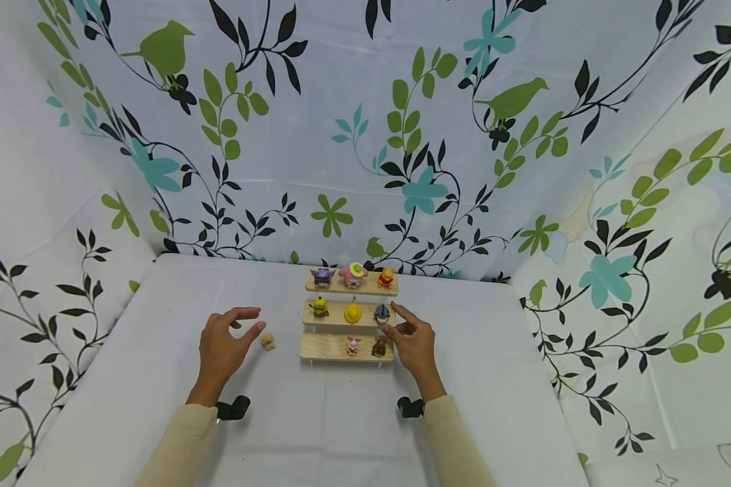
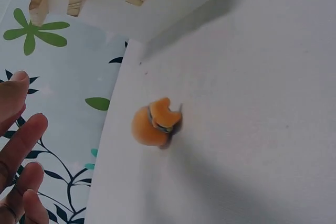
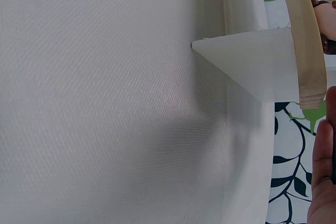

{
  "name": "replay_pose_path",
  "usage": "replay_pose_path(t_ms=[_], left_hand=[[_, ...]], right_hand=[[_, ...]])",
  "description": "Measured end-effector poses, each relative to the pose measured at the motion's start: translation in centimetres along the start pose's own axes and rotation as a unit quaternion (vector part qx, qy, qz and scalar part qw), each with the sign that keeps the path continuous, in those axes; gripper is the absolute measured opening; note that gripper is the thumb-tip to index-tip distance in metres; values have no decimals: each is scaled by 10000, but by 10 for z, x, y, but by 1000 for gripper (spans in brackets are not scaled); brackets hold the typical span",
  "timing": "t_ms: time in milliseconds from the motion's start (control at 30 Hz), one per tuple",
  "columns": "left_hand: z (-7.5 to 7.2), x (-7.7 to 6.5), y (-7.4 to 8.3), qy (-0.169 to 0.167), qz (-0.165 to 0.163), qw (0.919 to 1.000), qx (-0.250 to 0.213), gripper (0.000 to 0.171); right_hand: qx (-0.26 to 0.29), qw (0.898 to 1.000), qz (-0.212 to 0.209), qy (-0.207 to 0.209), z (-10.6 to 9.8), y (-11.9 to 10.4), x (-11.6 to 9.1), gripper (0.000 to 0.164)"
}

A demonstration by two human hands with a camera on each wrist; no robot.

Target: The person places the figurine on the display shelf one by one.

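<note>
A small orange figurine (image 1: 267, 341) lies on the white tabletop, and the left wrist view shows its rounded orange body (image 2: 149, 127) with a dark band. Just left of it my left hand (image 1: 224, 345) hovers, thumb and index finger spread apart with nothing between them. At the right end of the middle shelf stands a blue figurine (image 1: 382, 313). My right hand (image 1: 415, 340) has its index finger and thumb on either side of this figurine, seemingly pinching it. Only part of the right hand (image 3: 323, 171) shows at the right wrist view's edge; the blue figurine is out of sight there.
A three-tier wooden display stand (image 1: 323, 347) stands mid-table with several figurines on it. A pink piglet figurine (image 1: 352, 346) and a brown figurine (image 1: 379, 347) occupy its bottom tier. Behind rises a leaf-patterned curtain (image 1: 365, 223); similar cloth hangs at both sides.
</note>
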State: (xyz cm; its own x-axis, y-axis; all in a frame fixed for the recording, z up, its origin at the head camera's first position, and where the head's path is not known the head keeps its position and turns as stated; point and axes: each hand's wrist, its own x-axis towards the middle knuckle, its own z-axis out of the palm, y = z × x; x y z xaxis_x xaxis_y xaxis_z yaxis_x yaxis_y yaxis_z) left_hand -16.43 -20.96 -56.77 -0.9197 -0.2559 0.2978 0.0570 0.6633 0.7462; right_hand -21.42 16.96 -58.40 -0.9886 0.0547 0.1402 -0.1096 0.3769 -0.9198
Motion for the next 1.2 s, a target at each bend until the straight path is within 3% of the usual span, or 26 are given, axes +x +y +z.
replay_pose_path(t_ms=[333, 667, 933, 1200], left_hand=[[19, -24, -20, -23, -299, 9987, 423, 29], [40, -28, -26, -277, -417, 9958, 770, 30], [38, -29, -31, -245, -441, 9952, 843, 25], [29, -32, -33, -59, -682, 9933, 932, 20]], right_hand=[[-42, 10000, -9, 5, 1, 1, 0, 56], [-86, 9999, -111, 14, 2, 3, -1, 54], [-85, 9998, -164, 12, 3, 3, -1, 54], [-62, 9998, -161, 21, 1, 2, 0, 53]])
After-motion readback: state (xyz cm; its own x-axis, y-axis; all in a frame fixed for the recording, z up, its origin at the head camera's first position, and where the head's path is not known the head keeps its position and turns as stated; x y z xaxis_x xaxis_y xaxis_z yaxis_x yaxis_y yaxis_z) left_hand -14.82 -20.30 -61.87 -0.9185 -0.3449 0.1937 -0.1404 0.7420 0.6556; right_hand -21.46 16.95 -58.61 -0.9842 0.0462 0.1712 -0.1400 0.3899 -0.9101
